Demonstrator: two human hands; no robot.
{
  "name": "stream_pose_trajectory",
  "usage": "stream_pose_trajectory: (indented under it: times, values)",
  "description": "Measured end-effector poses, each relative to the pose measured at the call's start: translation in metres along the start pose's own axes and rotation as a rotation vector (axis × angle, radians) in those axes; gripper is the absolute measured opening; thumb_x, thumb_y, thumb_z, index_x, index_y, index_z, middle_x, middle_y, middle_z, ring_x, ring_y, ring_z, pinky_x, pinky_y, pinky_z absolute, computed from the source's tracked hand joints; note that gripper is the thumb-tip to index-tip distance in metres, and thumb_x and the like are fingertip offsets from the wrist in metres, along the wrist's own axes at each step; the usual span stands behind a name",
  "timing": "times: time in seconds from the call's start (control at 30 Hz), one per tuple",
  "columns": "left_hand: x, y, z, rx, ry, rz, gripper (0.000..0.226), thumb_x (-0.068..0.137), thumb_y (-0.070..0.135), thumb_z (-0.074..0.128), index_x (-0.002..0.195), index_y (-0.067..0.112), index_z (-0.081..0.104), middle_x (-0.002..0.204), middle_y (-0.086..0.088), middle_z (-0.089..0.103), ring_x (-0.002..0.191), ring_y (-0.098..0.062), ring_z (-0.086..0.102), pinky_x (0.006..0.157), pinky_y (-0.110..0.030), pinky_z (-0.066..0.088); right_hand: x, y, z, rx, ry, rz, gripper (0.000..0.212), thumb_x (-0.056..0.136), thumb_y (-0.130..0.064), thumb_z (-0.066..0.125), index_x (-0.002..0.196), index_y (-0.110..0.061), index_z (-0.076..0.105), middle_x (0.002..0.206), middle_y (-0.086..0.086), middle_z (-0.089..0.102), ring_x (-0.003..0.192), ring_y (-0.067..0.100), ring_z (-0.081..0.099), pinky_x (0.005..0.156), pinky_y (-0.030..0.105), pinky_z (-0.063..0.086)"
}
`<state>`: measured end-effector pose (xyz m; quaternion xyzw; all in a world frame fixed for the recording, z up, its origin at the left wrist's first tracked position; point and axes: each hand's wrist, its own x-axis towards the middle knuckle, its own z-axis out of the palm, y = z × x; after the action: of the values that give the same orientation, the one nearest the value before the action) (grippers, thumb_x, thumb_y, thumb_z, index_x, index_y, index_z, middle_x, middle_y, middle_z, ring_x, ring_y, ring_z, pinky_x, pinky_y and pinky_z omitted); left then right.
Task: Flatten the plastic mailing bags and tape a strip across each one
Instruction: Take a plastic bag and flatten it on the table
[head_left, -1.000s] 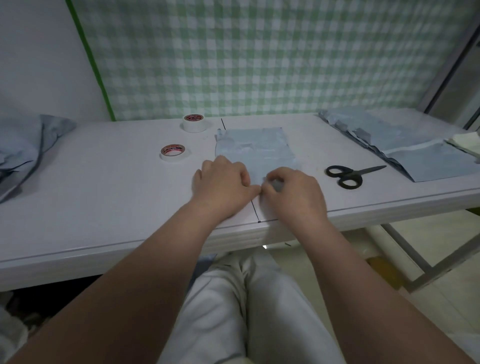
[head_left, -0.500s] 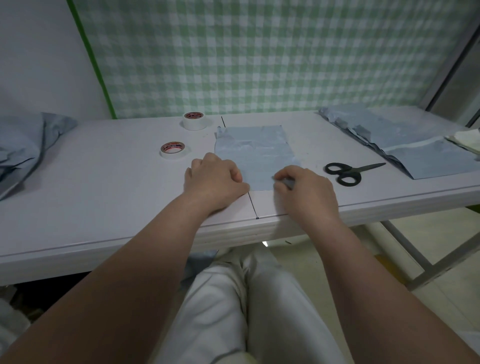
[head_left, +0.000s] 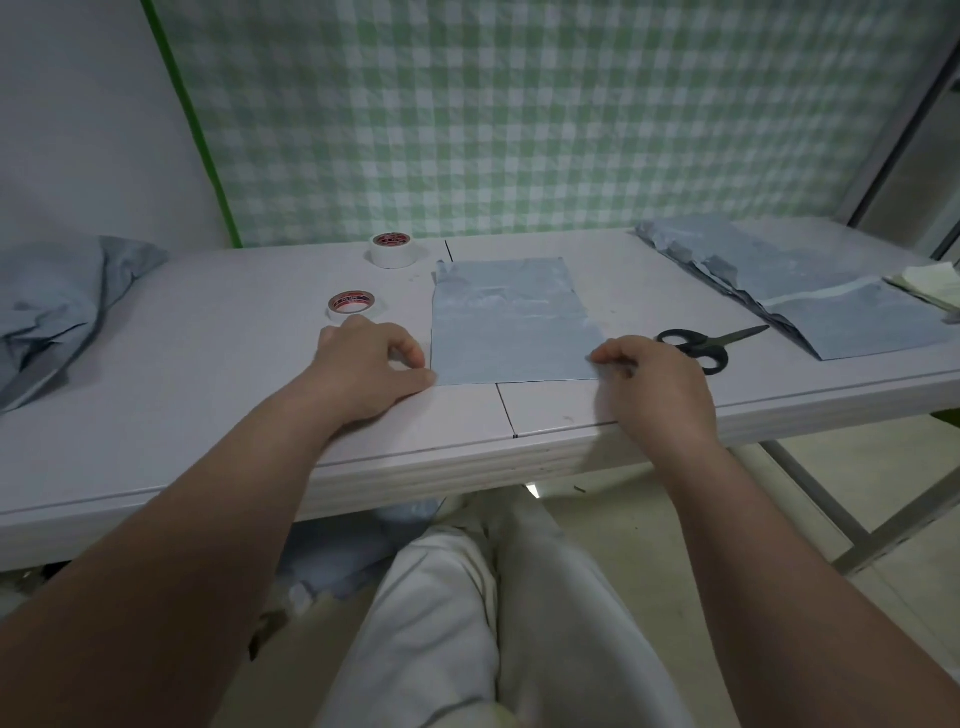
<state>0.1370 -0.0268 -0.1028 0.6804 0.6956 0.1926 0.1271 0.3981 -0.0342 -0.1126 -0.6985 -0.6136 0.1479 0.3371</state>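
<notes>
Mailing bag (head_left: 511, 322) lies flat at mid-bench (head_left: 208, 364). Its near short edge sits a little back from the front lip and crosses the bench seam. Left hand (head_left: 371, 364) is at the near-left corner and right hand (head_left: 657, 382) at the near-right. I judge one hand at each end holds the film taut and stops it creeping while creases are worked out.

Fingers on the right are curled, thumb tip on top of the corner. It reads as a pinch on the film. On the left they are curled under, thumb tip against the corner. Whether it nips the bag or only pins it to the bench, I cannot tell.

Long axis runs straight away from me toward the checked backdrop (head_left: 519, 130), with the short edges parallel to the bench front. I cannot make out which end is the mouth. A small ragged tab sticks out at the far-left corner. Faint wrinkles cross the far half, so flattening looks not quite finished.

Supplies sit within reach:
- Near tape roll (head_left: 352, 306) is just behind my left hand.
- Far tape roll (head_left: 393, 249) is near the bag's far-left corner.
- Scissors (head_left: 696, 345) are just beyond my right hand, blades pointing right.
- Flat stack of bags (head_left: 810, 291) is at far right and crumpled heap (head_left: 47, 312) at far left — both well apart from the working bag.
</notes>
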Motion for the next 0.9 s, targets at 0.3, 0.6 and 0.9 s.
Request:
stream_pose_trajectory:
  times: [0.3, 0.6, 0.9]
  values:
    - [0.002, -0.004, 0.004, 0.03, 0.016, 0.04, 0.018, 0.077, 0.053, 0.063, 0.069, 0.041, 0.051, 0.106, -0.002, 0.057, 0.109, -0.027, 0.046, 0.092, -0.033, 0.025, 0.003, 0.003, 0.001, -0.039, 0.017, 0.016, 0.049, 0.08, 0.004, 0.047, 0.107, -0.03, 0.068, 0.107, -0.001, 0.066, 0.097, 0.023, 0.058, 0.08, 0.029, 0.047]
    - [0.01, -0.01, -0.01, -0.052, 0.363, 0.015, 0.015, 0.085, 0.011, 0.056, 0.091, 0.016, 0.069, 0.107, -0.005, 0.064, 0.106, -0.023, 0.054, 0.08, -0.023, 0.033, 0.006, -0.004, 0.001, -0.003, 0.091, -0.001, 0.05, 0.081, 0.007, 0.041, 0.114, -0.022, 0.066, 0.114, 0.001, 0.066, 0.101, 0.022, 0.058, 0.075, 0.025, 0.037]
    - [0.036, -0.012, -0.017, -0.025, 0.351, -0.056, 0.042, 0.088, 0.003, 0.049, 0.129, 0.014, 0.053, 0.111, -0.006, 0.065, 0.111, -0.025, 0.053, 0.09, -0.032, 0.039, 0.029, -0.051, 0.013, 0.151, 0.052, -0.225, 0.025, 0.092, -0.013, 0.051, 0.103, -0.022, 0.071, 0.1, -0.005, 0.071, 0.097, 0.012, 0.063, 0.083, 0.018, 0.041]
